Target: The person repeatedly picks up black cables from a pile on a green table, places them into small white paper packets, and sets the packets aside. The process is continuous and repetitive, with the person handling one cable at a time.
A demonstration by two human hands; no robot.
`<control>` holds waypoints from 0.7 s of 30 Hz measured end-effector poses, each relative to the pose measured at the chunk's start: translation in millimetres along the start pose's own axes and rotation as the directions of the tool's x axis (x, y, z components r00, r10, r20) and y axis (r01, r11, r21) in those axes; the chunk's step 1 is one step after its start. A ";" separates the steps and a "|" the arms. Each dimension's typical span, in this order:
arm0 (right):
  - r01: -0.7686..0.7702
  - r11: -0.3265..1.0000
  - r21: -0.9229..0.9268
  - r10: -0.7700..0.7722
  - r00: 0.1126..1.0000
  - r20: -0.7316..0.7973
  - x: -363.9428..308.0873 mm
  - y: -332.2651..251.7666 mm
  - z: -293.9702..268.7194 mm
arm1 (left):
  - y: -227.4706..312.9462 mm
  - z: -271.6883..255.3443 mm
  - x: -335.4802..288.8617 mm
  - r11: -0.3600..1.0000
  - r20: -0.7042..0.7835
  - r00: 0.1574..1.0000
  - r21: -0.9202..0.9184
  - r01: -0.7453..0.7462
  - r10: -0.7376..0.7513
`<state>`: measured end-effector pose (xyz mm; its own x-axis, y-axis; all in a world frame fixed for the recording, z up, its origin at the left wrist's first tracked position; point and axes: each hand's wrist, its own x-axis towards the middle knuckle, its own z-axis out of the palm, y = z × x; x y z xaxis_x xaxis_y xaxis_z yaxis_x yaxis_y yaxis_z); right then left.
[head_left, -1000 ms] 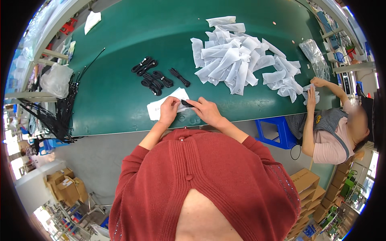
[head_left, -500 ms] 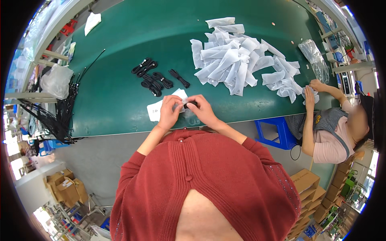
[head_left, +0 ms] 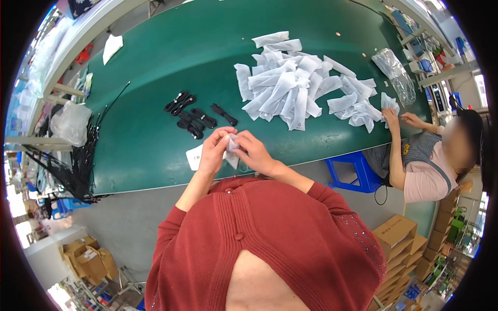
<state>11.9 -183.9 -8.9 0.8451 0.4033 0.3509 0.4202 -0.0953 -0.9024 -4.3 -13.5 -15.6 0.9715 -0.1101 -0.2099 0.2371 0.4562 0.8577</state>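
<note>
Close to the table's near edge, my left hand (head_left: 211,152) pinches a small white translucent bag (head_left: 231,154). The fingers of my right hand (head_left: 255,154) are closed on the same bag from the other side. Whether a cable is inside it is hidden by my fingers. Beside my left hand a flat white bag (head_left: 194,157) lies on the table. Just beyond it are several coiled black cables (head_left: 190,125), with a narrower tied black cable (head_left: 224,114) to their right.
A heap of filled white bags (head_left: 282,85) covers the green table (head_left: 166,57) ahead to the right. Long black cables (head_left: 85,166) hang over the left edge. At right, a co-worker (head_left: 425,166) handles a white bag; a clear plastic bag (head_left: 394,72) lies beyond. A blue stool (head_left: 353,173) stands below.
The black cable seen at my right fingers is no longer visible, and the white bag is now raised between both hands. The co-worker's hands have moved apart. The whole view has shifted slightly.
</note>
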 end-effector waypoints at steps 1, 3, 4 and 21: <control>0.035 0.999 -0.033 -0.035 0.999 -0.015 -1.4 8.1 -0.2 | -1.6 2.5 -0.4 1.000 -0.013 1.000 -0.012 0.016 -0.016; 0.025 0.994 -0.108 -0.030 0.999 -0.045 4.3 6.3 -13.7 | -10.2 -1.2 1.1 0.999 -0.048 0.999 -0.038 0.016 -0.018; -0.042 0.988 -0.149 0.032 0.997 -0.070 9.1 3.5 -28.7 | -16.5 -8.0 1.1 0.989 -0.071 0.997 0.147 -0.021 0.031; -0.074 0.683 -0.727 0.191 0.978 0.080 67.4 103.0 42.7 | -58.1 -42.0 -3.2 0.181 0.148 0.953 0.963 -0.200 0.266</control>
<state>98.1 -127.7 -88.9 0.8807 0.4490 0.1512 0.4646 -0.7561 -0.4609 -21.3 -2.6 -84.4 0.9887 -0.1139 0.0973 -0.1498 -0.7461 0.6488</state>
